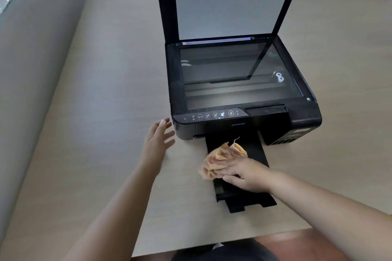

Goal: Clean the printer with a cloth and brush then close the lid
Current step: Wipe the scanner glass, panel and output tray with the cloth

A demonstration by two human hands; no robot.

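My right hand point(244, 172) presses a crumpled peach-orange cloth point(218, 160) flat-fingered onto the black plastic output tray point(254, 150), which juts from the front of a black flatbed inkjet printer point(239, 91) on a pale wood-grain table point(106, 91). My left hand point(158, 140) hovers spread and empty beside the printer's front left corner. The scanner lid point(224, 0) stands upright. Pressing hard could bend or unseat the thin tray. "EPSON" shows on the front; a "Wi-Fi" button sits on the control panel point(210, 115). No brush is visible.

Head view, forward and steeply down, close above printer point(239, 91).
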